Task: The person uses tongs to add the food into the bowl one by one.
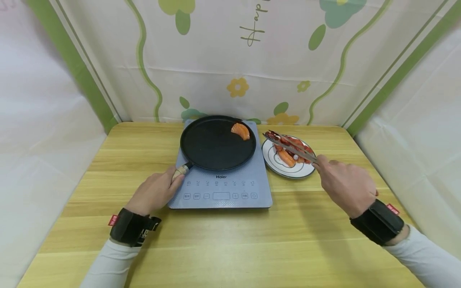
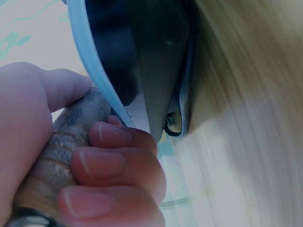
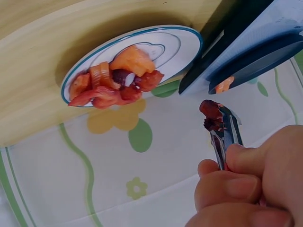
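My left hand (image 1: pixel 155 193) grips the handle (image 2: pixel 75 137) of a flat black frying pan (image 1: pixel 214 146), its fingers curled round the wood-coloured grip. The pan rests on a grey induction cooker (image 1: pixel 223 200), and an orange salmon slice (image 1: pixel 240 131) lies near the pan's right edge. My right hand (image 1: pixel 345 186) holds metal tongs (image 1: pixel 299 152) over a white plate (image 1: pixel 299 173). Between the tong tips is a dark red piece of food (image 3: pixel 211 110), clear of the plate in the right wrist view; its kind is hard to tell. Salmon and red pieces (image 3: pixel 106 94) lie on the plate.
The cooker and plate stand side by side on a wooden table (image 1: pixel 223 248). A flower-printed white cloth (image 1: pixel 201 52) rises behind the table's back edge, with white cloth walls at left (image 1: pixel 43 132) and right (image 1: pixel 414 132).
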`<state>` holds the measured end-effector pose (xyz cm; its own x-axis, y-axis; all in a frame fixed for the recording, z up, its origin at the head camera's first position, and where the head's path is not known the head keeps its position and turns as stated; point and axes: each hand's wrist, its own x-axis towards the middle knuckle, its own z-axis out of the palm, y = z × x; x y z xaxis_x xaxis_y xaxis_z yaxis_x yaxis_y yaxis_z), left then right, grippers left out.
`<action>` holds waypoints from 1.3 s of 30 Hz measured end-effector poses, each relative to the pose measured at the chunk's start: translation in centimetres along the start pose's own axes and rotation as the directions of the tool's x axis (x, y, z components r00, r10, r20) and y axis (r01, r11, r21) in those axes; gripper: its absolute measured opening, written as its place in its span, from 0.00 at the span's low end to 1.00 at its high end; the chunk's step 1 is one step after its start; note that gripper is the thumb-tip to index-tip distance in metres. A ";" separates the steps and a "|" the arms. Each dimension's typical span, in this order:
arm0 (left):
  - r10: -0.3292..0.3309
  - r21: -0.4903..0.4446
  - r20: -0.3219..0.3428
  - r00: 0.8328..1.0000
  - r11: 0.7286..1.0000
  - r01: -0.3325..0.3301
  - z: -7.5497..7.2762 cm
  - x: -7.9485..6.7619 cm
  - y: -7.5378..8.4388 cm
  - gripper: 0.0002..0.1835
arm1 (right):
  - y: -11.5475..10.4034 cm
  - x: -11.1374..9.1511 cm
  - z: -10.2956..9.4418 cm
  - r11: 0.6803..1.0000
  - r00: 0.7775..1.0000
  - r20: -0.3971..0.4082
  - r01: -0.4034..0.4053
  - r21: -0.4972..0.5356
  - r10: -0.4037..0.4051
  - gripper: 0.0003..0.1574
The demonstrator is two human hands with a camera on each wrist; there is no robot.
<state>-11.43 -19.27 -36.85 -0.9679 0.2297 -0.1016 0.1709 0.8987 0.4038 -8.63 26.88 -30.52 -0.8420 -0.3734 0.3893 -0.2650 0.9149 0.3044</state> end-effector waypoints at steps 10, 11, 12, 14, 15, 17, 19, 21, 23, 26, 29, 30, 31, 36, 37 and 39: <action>0.003 -0.006 -0.005 1.000 1.000 -0.003 0.0 -0.1 -0.2 0.17 | -1.1 0.6 -0.1 0.999 0.999 -0.028 0.035 -0.014 -0.035 0.18; 0.003 -0.007 -0.005 1.000 1.000 -0.003 0.0 -0.1 -0.2 0.17 | -1.2 0.7 -0.1 0.999 0.999 -0.028 0.038 -0.015 -0.039 0.18; 0.003 -0.008 -0.005 1.000 1.000 -0.003 0.0 -0.1 -0.2 0.17 | -1.3 0.8 -0.2 0.999 0.999 -0.028 0.045 -0.013 -0.045 0.17; 0.002 -0.011 -0.004 1.000 1.000 -0.002 0.0 -0.1 -0.2 0.17 | -1.5 1.0 -0.2 0.998 0.998 -0.033 0.054 -0.019 -0.055 0.17; 0.001 -0.011 -0.003 1.000 1.000 -0.001 0.0 -0.1 -0.2 0.17 | -1.6 1.1 -0.2 0.998 0.998 -0.029 0.060 -0.019 -0.060 0.16; 0.000 -0.011 -0.003 1.000 1.000 0.000 0.1 -0.1 -0.2 0.17 | -1.8 1.3 -0.3 0.998 0.998 -0.018 0.061 -0.009 -0.061 0.16; -0.002 -0.011 -0.001 1.000 1.000 0.002 0.0 -0.1 -0.2 0.17 | -2.0 1.5 -0.4 0.998 0.998 -0.001 0.060 -0.001 -0.060 0.17; -0.004 -0.009 0.000 1.000 1.000 0.004 0.0 -0.1 -0.2 0.17 | -2.2 1.7 -0.6 0.998 0.998 0.024 0.058 0.018 -0.058 0.15; -0.006 -0.007 0.001 1.000 1.000 0.006 0.0 -0.1 -0.1 0.17 | -2.5 1.8 -0.6 0.998 0.998 0.040 0.054 0.034 -0.055 0.14; -0.010 -0.007 0.003 1.000 1.000 0.010 0.0 -0.1 -0.1 0.18 | -2.8 2.1 -0.5 0.997 0.996 0.057 0.071 0.033 -0.073 0.10; -0.009 -0.003 0.001 1.000 1.000 0.009 0.0 -0.1 -0.1 0.18 | -3.1 2.4 -0.4 0.996 0.993 0.082 0.081 0.033 -0.084 0.07; -0.008 -0.001 -0.001 1.000 1.000 0.008 0.0 -0.1 -0.1 0.18 | -3.2 2.5 -0.4 0.996 0.992 0.094 0.082 0.032 -0.085 0.07; -0.006 0.001 -0.004 1.000 1.000 0.006 0.0 -0.1 -0.1 0.18 | -3.3 2.5 -0.4 0.996 0.991 0.105 0.081 0.033 -0.084 0.07; 0.008 -0.002 -0.015 1.000 1.000 -0.008 0.0 -0.1 0.0 0.17 | -3.5 3.0 -0.2 0.997 0.987 0.141 0.066 0.039 -0.071 0.05; 0.010 -0.004 -0.017 1.000 1.000 -0.010 0.0 -0.1 0.1 0.17 | -3.6 3.1 -0.1 0.997 0.987 0.142 0.067 0.038 -0.072 0.05; 0.011 -0.004 -0.016 1.000 1.000 -0.011 0.0 -0.2 0.1 0.17 | -3.6 3.2 -0.1 0.997 0.987 0.141 0.069 0.036 -0.074 0.04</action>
<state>-11.24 -19.20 -36.79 -0.9688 0.2334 -0.0829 0.1806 0.8948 0.4082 -10.29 22.36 -30.32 -0.8781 -0.4144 0.2392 -0.3395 0.8919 0.2989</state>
